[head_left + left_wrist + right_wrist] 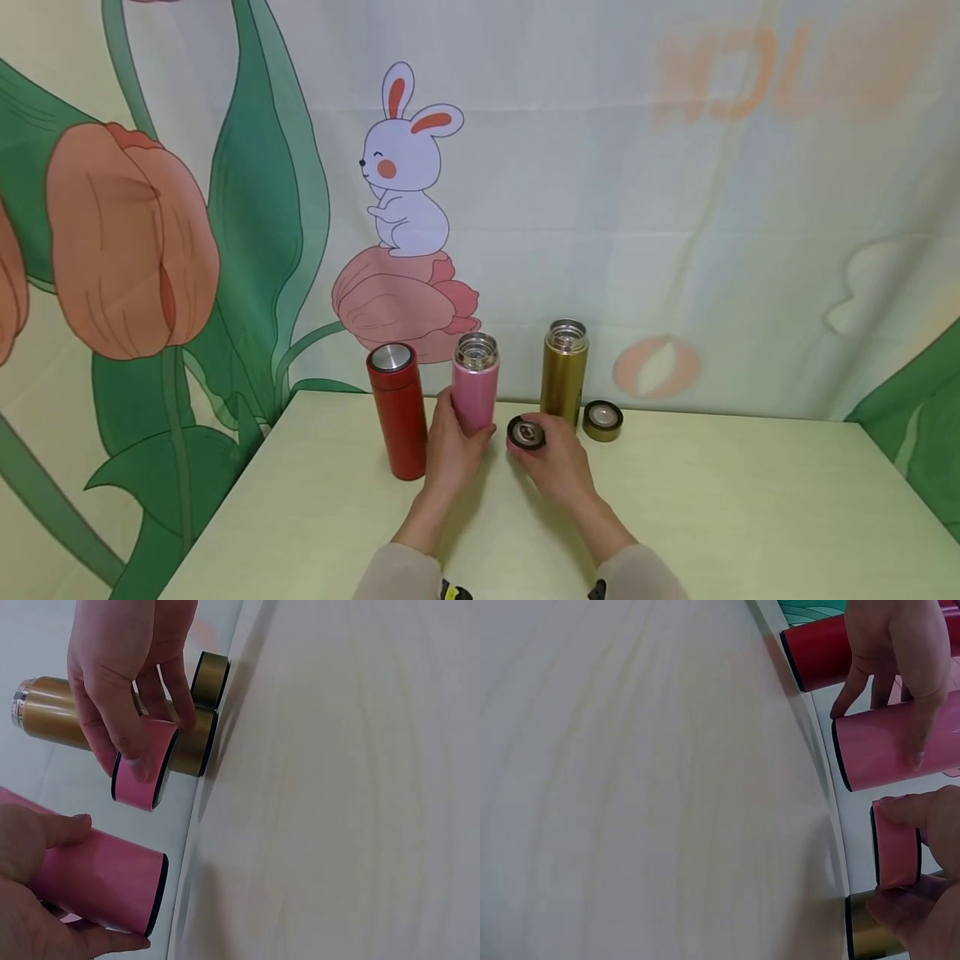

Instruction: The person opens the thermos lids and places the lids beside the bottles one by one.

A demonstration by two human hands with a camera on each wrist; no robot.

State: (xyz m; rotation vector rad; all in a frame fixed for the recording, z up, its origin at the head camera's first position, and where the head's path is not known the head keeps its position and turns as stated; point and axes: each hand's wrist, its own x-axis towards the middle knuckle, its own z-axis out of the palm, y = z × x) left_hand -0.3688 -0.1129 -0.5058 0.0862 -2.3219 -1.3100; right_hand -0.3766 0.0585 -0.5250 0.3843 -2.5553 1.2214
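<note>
My left hand (453,450) grips a pink thermos bottle (476,392) low on its body, fingers on one side and thumb on the other. The bottle is upright and its steel mouth is uncovered. To its right, my right hand (561,462) pinches the pink thermos lid (527,434) between thumb and fingers. In the head view, the lid's black-rimmed inner side faces up. The left wrist view shows the lid (142,791) apart from the bottle (112,881). Behind my right hand stands an uncapped gold thermos bottle (564,375).
A red thermos (400,421) with its lid on stands left of my left hand. The gold lid (602,421) lies inner side up beside the gold bottle. A pale table (750,500) bears them all, and a printed curtain (570,192) hangs behind its far edge.
</note>
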